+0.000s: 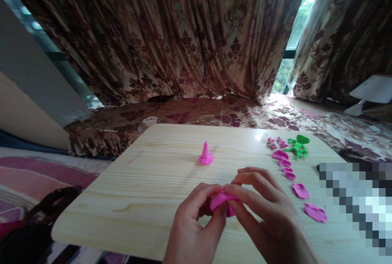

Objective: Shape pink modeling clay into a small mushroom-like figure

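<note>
A thin, bent piece of pink modelling clay [221,199] is pinched between both hands above the near part of the table. My left hand [196,219] grips its left side between thumb and fingers. On the right side, my right hand [263,207] presses it with thumb and index finger, the other fingers lifted and curved. Beyond the hands, a pink clay cone [206,154] with a ruffled base stands upright on the table. Several flattened pink clay pieces, among them a wide one [315,212] and a smaller one [300,190], lie in a row to the right.
The pale wooden table [122,198] carries green clay parts [297,147] and pink-and-white clay bits [277,143] at its far right. A pixelated area covers the right edge. Behind are a clear container [148,123], patterned curtains [183,31] and a white lamp [372,89].
</note>
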`<action>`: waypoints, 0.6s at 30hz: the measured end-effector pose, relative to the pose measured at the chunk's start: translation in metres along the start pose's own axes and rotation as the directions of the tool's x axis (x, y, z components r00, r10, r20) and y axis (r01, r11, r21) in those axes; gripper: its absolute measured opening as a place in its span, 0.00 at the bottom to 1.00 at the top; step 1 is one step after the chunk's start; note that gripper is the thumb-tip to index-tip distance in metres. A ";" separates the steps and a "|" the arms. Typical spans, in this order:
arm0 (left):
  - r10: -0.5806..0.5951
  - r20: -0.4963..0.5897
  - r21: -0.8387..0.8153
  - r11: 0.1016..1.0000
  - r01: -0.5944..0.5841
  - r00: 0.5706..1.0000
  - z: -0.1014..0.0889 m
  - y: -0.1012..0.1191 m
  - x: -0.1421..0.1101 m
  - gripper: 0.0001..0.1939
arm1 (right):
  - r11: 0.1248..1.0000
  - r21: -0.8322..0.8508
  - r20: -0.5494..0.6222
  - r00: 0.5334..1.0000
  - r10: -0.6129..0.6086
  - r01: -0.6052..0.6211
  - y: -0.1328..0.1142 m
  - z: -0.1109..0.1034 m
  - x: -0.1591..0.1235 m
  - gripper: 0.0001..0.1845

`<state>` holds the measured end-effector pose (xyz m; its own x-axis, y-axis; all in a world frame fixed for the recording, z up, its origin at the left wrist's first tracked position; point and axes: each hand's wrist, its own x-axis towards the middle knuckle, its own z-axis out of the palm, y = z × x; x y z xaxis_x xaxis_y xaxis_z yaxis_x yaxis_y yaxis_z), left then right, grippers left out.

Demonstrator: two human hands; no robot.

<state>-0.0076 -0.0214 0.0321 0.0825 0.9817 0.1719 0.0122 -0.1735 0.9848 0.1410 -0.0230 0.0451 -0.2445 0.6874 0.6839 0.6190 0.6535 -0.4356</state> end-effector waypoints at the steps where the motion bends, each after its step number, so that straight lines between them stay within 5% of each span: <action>1: 0.004 0.003 -0.007 1.000 -0.004 1.000 0.000 0.000 0.000 0.09 | 1.000 0.007 0.007 1.000 -0.003 0.003 0.000 0.000 0.000 0.19; 6: -0.067 -0.059 -0.051 0.997 0.064 0.996 0.000 0.000 0.000 0.09 | 0.998 0.042 -0.037 0.998 0.054 -0.052 -0.002 0.001 -0.003 0.25; 9: -0.135 -0.113 -0.079 0.989 0.126 0.984 0.001 0.002 -0.002 0.09 | 0.997 0.035 -0.027 0.997 0.067 -0.066 -0.002 0.001 -0.004 0.17; 18: 0.034 -0.036 0.064 0.997 -0.032 0.999 -0.003 0.000 0.000 0.08 | 0.999 0.020 -0.017 0.999 0.032 -0.031 -0.001 0.000 -0.003 0.20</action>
<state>-0.0101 -0.0215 0.0320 0.0470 0.9773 0.2066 0.0728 -0.2096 0.9751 0.1413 -0.0256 0.0438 -0.2118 0.7020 0.6799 0.6116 0.6379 -0.4681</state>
